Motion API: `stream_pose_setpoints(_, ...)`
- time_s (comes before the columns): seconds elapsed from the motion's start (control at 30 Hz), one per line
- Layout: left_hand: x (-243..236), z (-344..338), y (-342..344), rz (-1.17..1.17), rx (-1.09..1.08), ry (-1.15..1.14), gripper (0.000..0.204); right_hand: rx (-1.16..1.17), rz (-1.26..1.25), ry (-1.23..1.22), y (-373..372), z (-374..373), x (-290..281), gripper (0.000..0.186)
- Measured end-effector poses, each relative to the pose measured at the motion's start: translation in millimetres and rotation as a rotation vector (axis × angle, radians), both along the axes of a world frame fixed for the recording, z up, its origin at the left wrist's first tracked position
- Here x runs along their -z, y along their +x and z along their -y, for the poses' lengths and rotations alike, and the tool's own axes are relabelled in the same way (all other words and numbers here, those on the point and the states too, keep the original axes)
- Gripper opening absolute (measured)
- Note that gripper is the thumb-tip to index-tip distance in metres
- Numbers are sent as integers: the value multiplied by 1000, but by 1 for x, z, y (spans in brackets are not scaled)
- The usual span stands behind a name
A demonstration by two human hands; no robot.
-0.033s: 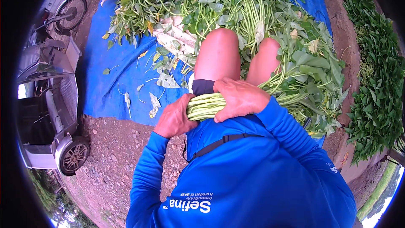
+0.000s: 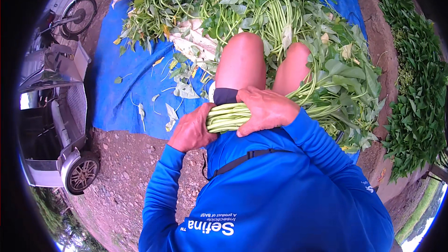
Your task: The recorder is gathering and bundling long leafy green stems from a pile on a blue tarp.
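Both my hands hold one bundle of long, pale green leafy stems (image 2: 228, 116) across my lap. My left hand (image 2: 192, 128) is closed round its left end. Farther right, my right hand (image 2: 268, 108) wraps over the same bundle, thumb on the near side and fingers over the far side. Past my right wrist the stems fan out into broad green leaves (image 2: 345, 77). The cut ends are hidden in my left palm. My bare knees (image 2: 241, 60) stick out just beyond the bundle.
A big heap of leafy stems (image 2: 224, 0) covers the far part of a blue tarp (image 2: 126, 102), with loose leaves scattered nearer. A pale cloth (image 2: 193, 42) lies among them. A parked vehicle (image 2: 60, 126) stands left on gravel (image 2: 135, 172). Green plants (image 2: 415, 88) line the right side.
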State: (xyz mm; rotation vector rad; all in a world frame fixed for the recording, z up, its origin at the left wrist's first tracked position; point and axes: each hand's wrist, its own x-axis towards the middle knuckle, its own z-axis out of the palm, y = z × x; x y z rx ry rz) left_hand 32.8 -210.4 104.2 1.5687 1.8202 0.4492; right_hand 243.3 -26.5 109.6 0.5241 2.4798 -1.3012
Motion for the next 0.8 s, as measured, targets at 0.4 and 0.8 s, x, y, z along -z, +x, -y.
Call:
stream_pose_setpoints(0.4, -13, -94, -47, -420, 471, 397, 70, 268, -153, 303, 8, 6, 9, 45)
stream_pose_setpoints(0.8, -38, -74, -48, -610, 373, 543, 75, 266, 72, 147, -13, 3, -2, 57)
